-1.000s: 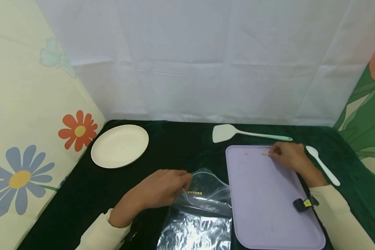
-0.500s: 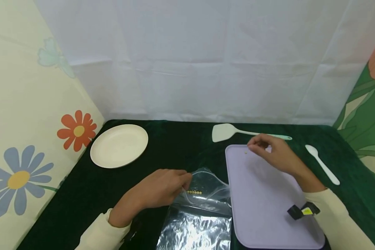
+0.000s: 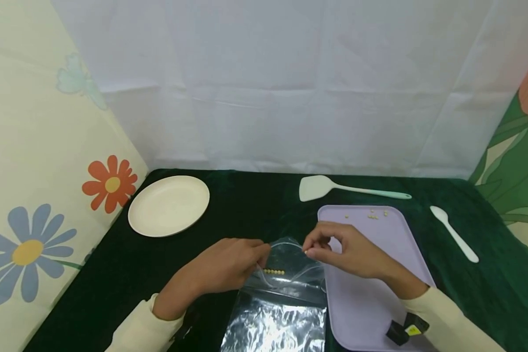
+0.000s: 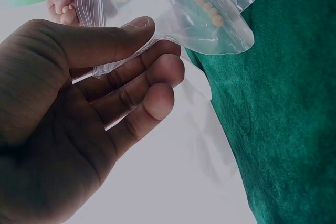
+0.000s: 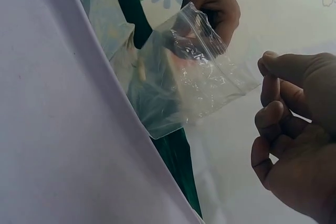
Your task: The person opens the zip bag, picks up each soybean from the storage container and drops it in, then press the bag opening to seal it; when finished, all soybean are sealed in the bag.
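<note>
Head: clear zip bag point(image 3: 286, 296) on bench point(image 3: 246, 200), body running toward person, mouth raised; left hand point(image 3: 229, 264) pinching rim, right hand point(image 3: 345, 249) beside it. Bead row point(image 3: 274, 271) inside, long axis left-right. Left wrist: right grip pinches 1 small bead point(image 4: 65, 9). Right wrist: mouth points toward right hand.

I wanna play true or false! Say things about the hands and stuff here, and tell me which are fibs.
The left hand pinches the clear bag. True.
The spoon lies on the plate. False: the spoon lies on the green cloth.
The spatula lies beyond the purple tray. True.
The purple tray is round. False: it is a rounded rectangle.
All the yellow balls are on the purple tray. False: a row of yellow balls shows through the clear bag.
</note>
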Available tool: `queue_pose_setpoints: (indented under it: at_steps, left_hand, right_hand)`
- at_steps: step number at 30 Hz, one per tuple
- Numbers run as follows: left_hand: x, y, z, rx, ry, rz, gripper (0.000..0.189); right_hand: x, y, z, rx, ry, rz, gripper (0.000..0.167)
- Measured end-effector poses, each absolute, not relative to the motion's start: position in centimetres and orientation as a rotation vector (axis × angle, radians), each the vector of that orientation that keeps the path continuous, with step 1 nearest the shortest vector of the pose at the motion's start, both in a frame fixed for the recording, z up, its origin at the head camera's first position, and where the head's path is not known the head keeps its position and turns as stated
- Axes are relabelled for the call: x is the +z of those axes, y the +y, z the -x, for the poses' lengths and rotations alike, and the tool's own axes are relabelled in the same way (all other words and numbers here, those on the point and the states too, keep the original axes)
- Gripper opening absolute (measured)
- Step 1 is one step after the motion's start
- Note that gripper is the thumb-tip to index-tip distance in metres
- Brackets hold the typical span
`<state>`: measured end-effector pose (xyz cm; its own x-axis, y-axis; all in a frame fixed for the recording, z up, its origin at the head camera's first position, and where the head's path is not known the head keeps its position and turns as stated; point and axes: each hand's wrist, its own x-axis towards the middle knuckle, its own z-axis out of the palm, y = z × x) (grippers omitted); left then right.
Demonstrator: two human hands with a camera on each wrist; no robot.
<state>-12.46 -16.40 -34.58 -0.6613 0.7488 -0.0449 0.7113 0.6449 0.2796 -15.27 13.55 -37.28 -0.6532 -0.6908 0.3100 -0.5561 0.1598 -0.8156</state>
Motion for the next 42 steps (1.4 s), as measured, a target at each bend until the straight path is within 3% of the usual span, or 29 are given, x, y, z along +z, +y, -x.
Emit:
queue_pose_setpoints:
  at_steps: [6,10,16,21,27,42]
  left_hand:
    - [-34.6,-16.5,12.4,0.351,2.710,-1.215,0.023]
    - [-34.6,-16.5,12.3,0.338,2.720,-1.225,0.023]
    - [-34.7,-16.5,12.2,0.355,2.711,-1.228,0.024]
    - [-34.9,-16.6,12.2,0.358,2.702,-1.210,0.023]
    - [-34.9,-16.6,12.3,0.355,2.696,-1.196,0.023]
    - [-34.5,-16.4,12.4,0.345,2.693,-1.229,0.020]
  right_hand:
    - [-36.8,13.7,15.3,-1.469,2.342,1.236,0.014]
    - [-35.8,15.5,16.5,-1.228,2.757,1.266,0.011]
    - [-35.4,21.3,19.6,-0.687,3.353,0.898,0.004]
    - [-36.9,25.3,21.3,-0.514,3.344,0.579,0.009]
    - [-39.2,27.0,22.3,-0.510,3.239,0.410,0.010]
    - [-40.2,27.1,22.9,-0.499,3.185,0.372,0.010]
